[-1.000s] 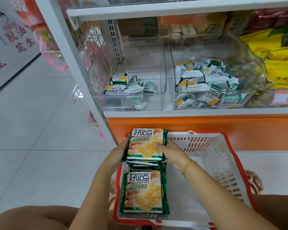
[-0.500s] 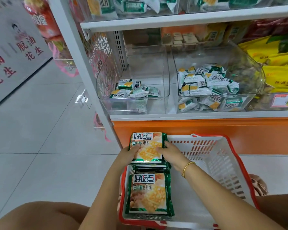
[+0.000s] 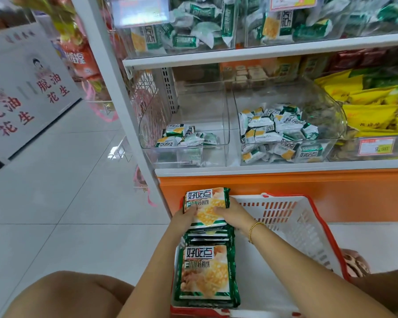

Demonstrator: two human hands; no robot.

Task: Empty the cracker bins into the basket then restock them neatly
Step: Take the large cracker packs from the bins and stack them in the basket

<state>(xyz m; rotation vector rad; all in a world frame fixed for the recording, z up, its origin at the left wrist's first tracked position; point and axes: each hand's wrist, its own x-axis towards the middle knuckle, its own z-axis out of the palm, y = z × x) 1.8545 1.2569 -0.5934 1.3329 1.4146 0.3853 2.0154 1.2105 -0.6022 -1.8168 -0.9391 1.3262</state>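
Observation:
A white and red basket [image 3: 303, 228] stands on the floor below the shelf. At its far left corner, my left hand [image 3: 184, 220] and my right hand [image 3: 233, 214] together grip a large green cracker bag [image 3: 207, 204], held tilted on top of a stack. Another stack of the same bags [image 3: 206, 274] lies flat in the basket's near left part. On the shelf above, the left clear bin [image 3: 186, 134] holds a few small cracker packets. The right clear bin [image 3: 285, 131] holds several more.
The orange shelf base [image 3: 285, 193] stands right behind the basket. Yellow snack bags [image 3: 372, 106] lie right of the bins. More full clear bins [image 3: 193, 26] fill the upper shelf. White tiled floor [image 3: 55, 191] spreads to the left. My knees show at the bottom.
The view has tilted upward, so the upper shelf now shows. Both hands stay on the top cracker bag at the basket's far left corner.

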